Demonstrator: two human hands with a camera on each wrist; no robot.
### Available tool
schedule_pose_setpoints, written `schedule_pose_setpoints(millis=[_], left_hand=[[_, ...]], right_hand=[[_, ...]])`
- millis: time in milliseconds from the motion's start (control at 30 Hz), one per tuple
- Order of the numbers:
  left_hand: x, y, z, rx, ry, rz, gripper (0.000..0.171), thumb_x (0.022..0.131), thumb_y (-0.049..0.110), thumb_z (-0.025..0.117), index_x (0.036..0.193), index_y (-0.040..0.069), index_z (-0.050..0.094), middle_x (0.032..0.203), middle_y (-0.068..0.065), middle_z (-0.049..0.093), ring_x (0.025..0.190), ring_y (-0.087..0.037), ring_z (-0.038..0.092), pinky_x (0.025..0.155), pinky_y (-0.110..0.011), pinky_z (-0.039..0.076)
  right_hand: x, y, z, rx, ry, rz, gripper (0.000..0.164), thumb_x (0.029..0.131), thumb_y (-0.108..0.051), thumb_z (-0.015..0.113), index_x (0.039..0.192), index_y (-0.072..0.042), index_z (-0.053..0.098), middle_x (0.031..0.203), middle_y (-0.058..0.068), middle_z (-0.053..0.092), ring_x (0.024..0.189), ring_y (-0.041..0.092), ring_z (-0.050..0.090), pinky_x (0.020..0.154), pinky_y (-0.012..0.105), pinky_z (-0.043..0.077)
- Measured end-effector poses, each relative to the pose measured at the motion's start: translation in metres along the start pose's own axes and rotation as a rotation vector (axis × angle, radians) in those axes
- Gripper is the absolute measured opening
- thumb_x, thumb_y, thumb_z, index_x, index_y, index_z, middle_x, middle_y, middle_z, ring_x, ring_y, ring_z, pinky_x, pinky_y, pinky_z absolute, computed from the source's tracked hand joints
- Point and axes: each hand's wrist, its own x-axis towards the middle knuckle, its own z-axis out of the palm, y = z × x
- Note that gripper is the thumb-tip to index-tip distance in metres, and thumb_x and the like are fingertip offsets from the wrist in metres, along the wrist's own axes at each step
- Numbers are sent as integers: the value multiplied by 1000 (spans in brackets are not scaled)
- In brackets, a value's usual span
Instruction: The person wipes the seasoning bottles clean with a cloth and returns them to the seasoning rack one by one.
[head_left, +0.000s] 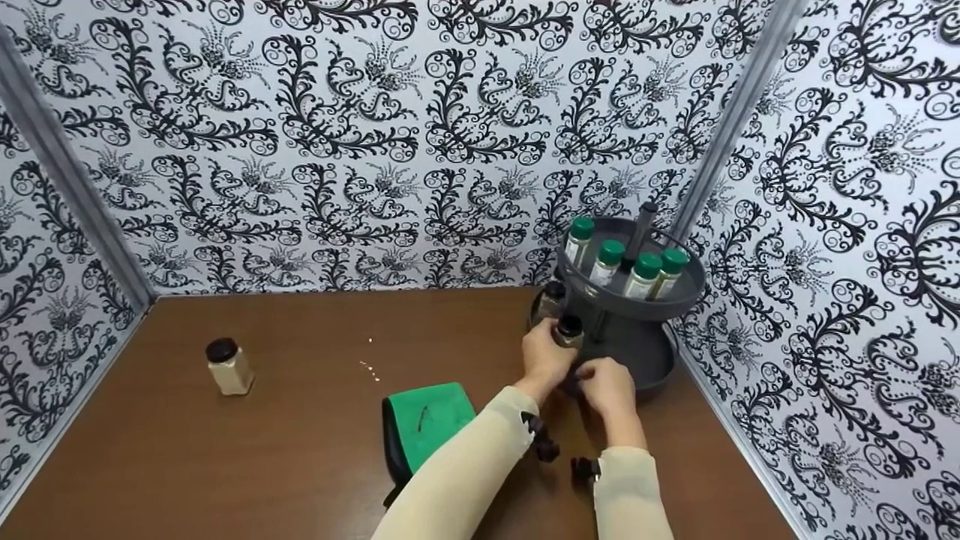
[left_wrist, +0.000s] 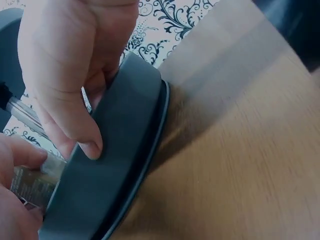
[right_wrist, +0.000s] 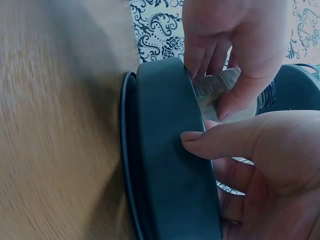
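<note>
In the head view, my left hand (head_left: 549, 354) grips a small glass jar with a black lid (head_left: 570, 327) at the lower tier of a dark grey two-tier round stand (head_left: 660, 360). The left wrist view shows this jar (left_wrist: 32, 185) just inside the tier's rim, its base partly hidden. My right hand (head_left: 609, 386) holds the same rim (right_wrist: 170, 150); its thumb presses the outer wall and its fingers lie inside. Another black-lidded jar (head_left: 553, 298) stands on the lower tier, behind the left hand. Several green-capped jars (head_left: 606, 262) stand on the upper tier (head_left: 675, 306).
At left on the brown table (head_left: 300, 450) stands a black-lidded jar with pale contents (head_left: 232, 373). A green and black item (head_left: 431, 420) lies beside the left forearm, partly covered by it. White bits (head_left: 369, 367) dot the table. Patterned walls (head_left: 360, 150) enclose the back and sides.
</note>
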Motion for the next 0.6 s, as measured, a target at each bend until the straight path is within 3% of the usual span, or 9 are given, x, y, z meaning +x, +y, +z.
schedule_pose_setpoints(millis=[133, 400, 433, 600], left_hand=[[2, 1, 3, 2, 21, -6, 37, 70, 3, 84, 107, 8, 76, 100, -6, 79, 95, -25, 74, 84, -36, 60], [7, -3, 7, 78, 60, 63, 34, 79, 0, 81, 112, 6, 75, 103, -11, 80, 100, -31, 76, 90, -40, 61], [13, -18, 17, 96, 76, 94, 33, 81, 3, 81, 113, 6, 75, 103, -11, 79, 99, -31, 76, 90, -40, 61], [24, -38, 28, 154, 92, 212, 29, 78, 6, 80, 107, 6, 75, 96, -12, 77, 90, -35, 75, 80, -49, 61]], right_hand=[[1, -1, 0, 4, -1, 11, 15, 91, -6, 75, 101, -11, 85, 106, 12, 81, 97, 39, 74, 91, 56, 60], [1, -2, 4, 5, 7, 19, 16, 93, -7, 77, 105, -14, 85, 107, 11, 82, 101, 37, 75, 92, 54, 60], [0, -1, 4, 5, 3, 20, 17, 93, -7, 76, 106, -14, 85, 107, 10, 81, 101, 37, 75, 92, 54, 60], [-2, -2, 2, -6, -3, 10, 16, 93, -5, 77, 105, -13, 85, 105, 11, 81, 99, 36, 75, 90, 54, 61]])
